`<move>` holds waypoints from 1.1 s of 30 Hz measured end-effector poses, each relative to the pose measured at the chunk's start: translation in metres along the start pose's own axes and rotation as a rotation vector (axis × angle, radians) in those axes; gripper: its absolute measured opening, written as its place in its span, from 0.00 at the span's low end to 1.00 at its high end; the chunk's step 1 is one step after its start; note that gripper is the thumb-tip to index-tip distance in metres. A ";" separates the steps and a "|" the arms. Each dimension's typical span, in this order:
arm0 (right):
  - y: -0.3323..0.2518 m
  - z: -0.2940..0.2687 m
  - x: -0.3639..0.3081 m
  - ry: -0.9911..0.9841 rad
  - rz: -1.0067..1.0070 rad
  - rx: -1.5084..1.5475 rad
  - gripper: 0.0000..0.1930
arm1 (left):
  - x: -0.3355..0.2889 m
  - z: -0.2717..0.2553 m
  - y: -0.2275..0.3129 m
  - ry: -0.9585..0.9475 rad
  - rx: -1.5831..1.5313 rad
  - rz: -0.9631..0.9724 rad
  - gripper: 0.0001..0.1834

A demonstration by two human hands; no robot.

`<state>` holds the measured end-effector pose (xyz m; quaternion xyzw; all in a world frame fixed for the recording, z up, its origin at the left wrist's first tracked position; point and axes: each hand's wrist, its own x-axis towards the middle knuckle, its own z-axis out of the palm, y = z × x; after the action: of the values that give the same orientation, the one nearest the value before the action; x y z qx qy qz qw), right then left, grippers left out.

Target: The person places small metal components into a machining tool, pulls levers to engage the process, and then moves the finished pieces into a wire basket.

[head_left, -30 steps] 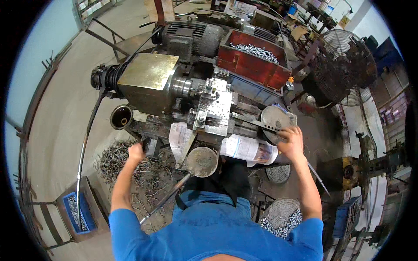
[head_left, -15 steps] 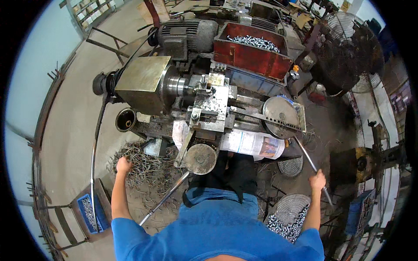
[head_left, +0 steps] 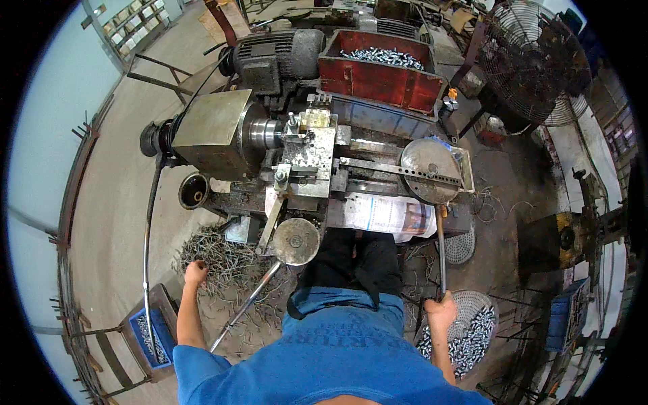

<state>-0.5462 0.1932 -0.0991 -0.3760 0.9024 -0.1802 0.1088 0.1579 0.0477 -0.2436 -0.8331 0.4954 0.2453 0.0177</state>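
Observation:
My right hand (head_left: pixel 441 309) is closed around the lower end of a metal lever (head_left: pixel 442 250). That lever comes down from a round disc (head_left: pixel 432 170) at the right of a lathe-like machine. My left hand (head_left: pixel 196 272) hangs above a heap of metal shavings (head_left: pixel 219 260), its fingers curled; what they hold, if anything, is too small to make out. In front of me the tool slide (head_left: pixel 314 152) sits close to the shiny chuck (head_left: pixel 264 133). A second lever (head_left: pixel 246 307), untouched, slants from a smaller disc (head_left: pixel 296 241).
A red bin (head_left: pixel 378 84) of small metal parts stands behind the machine, on a blue crate (head_left: pixel 381 115). A round basket (head_left: pixel 466 324) of similar parts lies by my right forearm. A blue tray (head_left: pixel 150 337) is at left. A large fan (head_left: pixel 533 64) stands at far right.
My right hand has pulled the lever leftward and toward me, so it now points nearly straight down. The tool slide has moved closer to the chuck. My left hand stays almost in place.

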 end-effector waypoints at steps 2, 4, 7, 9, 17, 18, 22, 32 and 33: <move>0.005 0.003 -0.002 0.027 -0.046 0.075 0.18 | 0.001 0.002 0.009 0.023 -0.031 -0.001 0.17; 0.012 0.007 -0.004 0.026 -0.026 0.050 0.18 | -0.023 -0.033 0.077 0.035 0.027 0.015 0.15; 0.022 0.003 0.013 0.000 -0.006 -0.102 0.18 | -0.019 -0.028 0.057 0.040 0.006 0.059 0.14; 0.042 -0.006 0.042 0.028 -0.011 -0.279 0.18 | -0.014 -0.029 0.062 -0.006 -0.070 0.053 0.14; 0.067 -0.049 0.228 0.375 -0.106 -0.699 0.34 | 0.050 -0.036 0.115 0.265 0.175 0.306 0.21; 0.054 -0.046 0.225 0.438 -0.185 -0.644 0.35 | 0.051 -0.041 0.132 0.220 0.180 0.374 0.23; 0.026 -0.026 0.188 0.468 -0.427 -0.415 0.33 | 0.058 -0.016 0.146 0.241 0.334 0.465 0.25; -0.023 -0.014 0.129 0.205 -0.421 -0.065 0.23 | 0.055 0.038 0.170 0.247 0.184 0.259 0.23; -0.044 -0.020 0.137 0.215 -0.527 -0.014 0.23 | 0.070 0.031 0.140 0.166 0.303 0.306 0.23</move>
<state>-0.6197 0.0708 -0.0715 -0.5771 0.7811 -0.2348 -0.0408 0.0563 -0.0725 -0.2712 -0.7534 0.6469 0.0987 0.0647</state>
